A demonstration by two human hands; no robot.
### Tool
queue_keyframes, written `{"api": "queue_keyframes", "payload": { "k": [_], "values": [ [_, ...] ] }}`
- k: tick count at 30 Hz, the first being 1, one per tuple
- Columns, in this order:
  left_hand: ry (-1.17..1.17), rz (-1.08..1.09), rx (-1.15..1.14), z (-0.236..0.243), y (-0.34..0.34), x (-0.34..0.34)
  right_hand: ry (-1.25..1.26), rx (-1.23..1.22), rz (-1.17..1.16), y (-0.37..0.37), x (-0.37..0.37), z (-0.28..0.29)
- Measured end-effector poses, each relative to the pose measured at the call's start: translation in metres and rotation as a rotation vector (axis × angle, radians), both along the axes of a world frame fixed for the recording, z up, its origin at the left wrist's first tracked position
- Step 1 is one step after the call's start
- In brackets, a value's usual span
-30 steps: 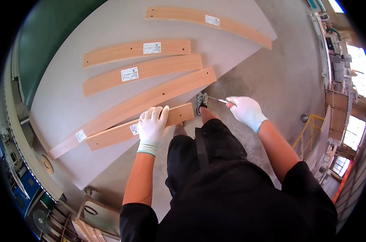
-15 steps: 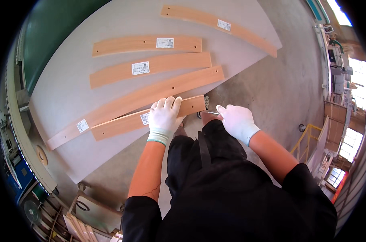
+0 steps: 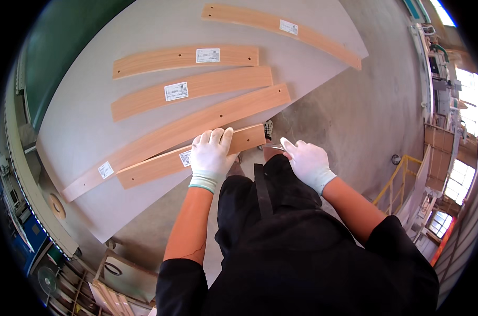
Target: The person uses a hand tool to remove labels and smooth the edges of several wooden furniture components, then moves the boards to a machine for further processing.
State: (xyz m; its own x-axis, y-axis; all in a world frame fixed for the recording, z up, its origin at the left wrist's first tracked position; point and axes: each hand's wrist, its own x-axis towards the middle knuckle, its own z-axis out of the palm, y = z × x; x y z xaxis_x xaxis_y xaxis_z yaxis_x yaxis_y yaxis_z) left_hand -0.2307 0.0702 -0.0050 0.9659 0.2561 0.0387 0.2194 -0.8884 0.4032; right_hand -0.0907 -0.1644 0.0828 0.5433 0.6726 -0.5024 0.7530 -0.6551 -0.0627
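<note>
Wooden slat [image 3: 189, 157], the nearest and shortest of the curved pieces, lies at the near edge of the grey board [image 3: 86, 131] with its long axis running from lower left to upper right. Its right end projects toward the person's knees. The left hand [image 3: 211, 152], in a white glove, presses flat on the slat right of its middle, fingers spread and extended, not closed around it; the palm covers the slat just right of its white label [image 3: 185, 157].

The right hand [image 3: 307, 160], also gloved, sits just beyond the slat's right end, apart from the wood. It pinches a thin pale object between thumb and forefinger; what that object is cannot be told. The slat's free end therefore lies directly left of the right hand, the nearer hand to that end.

Beyond the slat, touching or just beside it, lies a longer slat [image 3: 186, 131]. Three more slats [image 3: 189, 56] lie further up the board. Concrete floor [image 3: 355, 116] extends to the right.
</note>
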Motion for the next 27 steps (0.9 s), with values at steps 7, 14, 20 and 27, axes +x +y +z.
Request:
{"api": "queue_keyframes", "payload": {
  "k": [7, 14, 20, 27],
  "values": [
    [0.026, -0.001, -0.022, 0.008, 0.0, 0.004, 0.149, -0.277, -0.298, 0.01, 0.041, -0.06],
    [0.009, -0.007, 0.015, 0.011, 0.004, 0.0, 0.225, -0.11, -0.282, -0.024, 0.036, -0.068],
    [-0.091, 0.133, 0.093, 0.006, 0.028, 0.0, 0.231, 0.161, -0.419, -0.105, 0.039, -0.083],
    [0.0, 0.007, 0.222, -0.005, 0.07, 0.039, 0.258, 0.242, -0.561, -0.185, 0.042, -0.121]
  ]
}}
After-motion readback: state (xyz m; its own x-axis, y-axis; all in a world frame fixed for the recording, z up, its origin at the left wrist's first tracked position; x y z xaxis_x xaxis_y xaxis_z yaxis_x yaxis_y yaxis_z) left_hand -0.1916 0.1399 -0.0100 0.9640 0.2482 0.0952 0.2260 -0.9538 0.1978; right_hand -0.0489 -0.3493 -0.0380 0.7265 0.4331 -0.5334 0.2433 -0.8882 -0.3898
